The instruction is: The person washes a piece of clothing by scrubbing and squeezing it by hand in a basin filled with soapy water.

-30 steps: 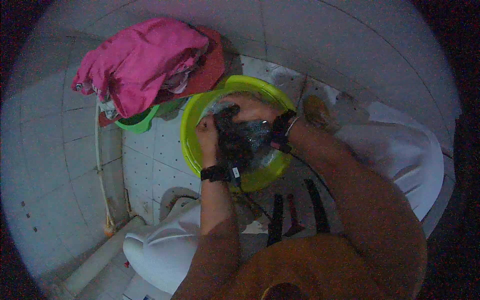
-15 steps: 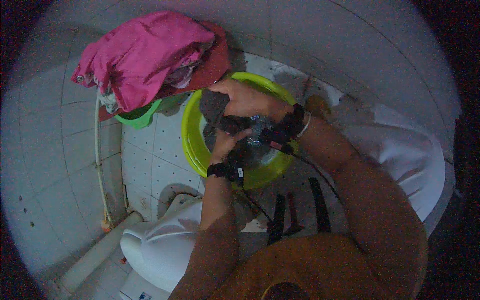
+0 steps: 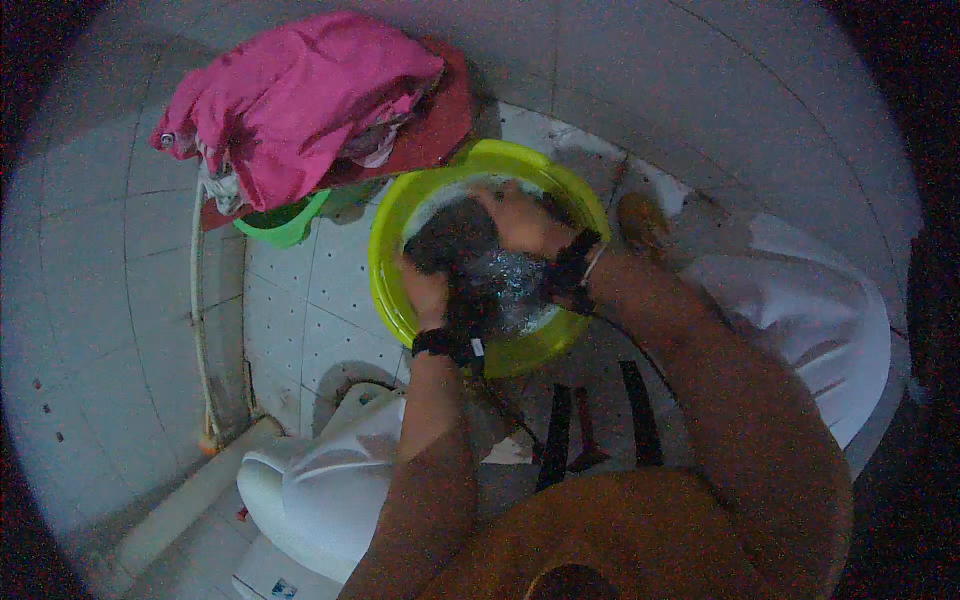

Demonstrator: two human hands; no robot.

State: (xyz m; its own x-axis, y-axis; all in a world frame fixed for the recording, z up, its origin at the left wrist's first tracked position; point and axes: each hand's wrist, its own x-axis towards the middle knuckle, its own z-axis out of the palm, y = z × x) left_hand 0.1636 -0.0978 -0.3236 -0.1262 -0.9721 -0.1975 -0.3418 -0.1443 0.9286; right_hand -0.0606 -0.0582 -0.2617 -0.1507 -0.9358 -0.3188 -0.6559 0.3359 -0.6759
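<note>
Far left: a pale hose or pipe (image 3: 199, 330) runs down along the tiled wall. Beside it, a pink cloth (image 3: 310, 100) is heaped on a red surface (image 3: 455, 105), with part of a green tub (image 3: 293, 233) visible below.

Centre: a yellow-green basin (image 3: 388, 290) stands on the pale tiled floor between the person's white-clad knees. The left hand (image 3: 427, 290) is inside, by the near-left wall, a dark band (image 3: 434, 342) at its wrist. Its fingers point away from the body and run up to the lower-left end of a dark cloth (image 3: 452, 235). They are blurred and partly covered, so how far they are curled, and whether they have hold of the cloth, cannot be told.

The dark cloth lies in the basin's left half, bunched, its longer extent slanting from lower left to upper right — roughly from one hand toward the other. From the left hand it lies ahead and slightly right; from the right hand (image 3: 525, 222), to the left. Neither hand looks clearly nearer; each appears to meet one end.

Right of the cloth, glinting, sudsy-looking water (image 3: 515, 290) fills the gap between the wrists. The right hand reaches across from the right, fingers aimed left at the cloth's upper-right end; they seem to touch it, but blur hides the tips — closure cannot be told.

Far right: a brownish object (image 3: 642, 220), kind unclear, lies just outside the basin, near white fabric (image 3: 800, 310) over the right knee.
</note>
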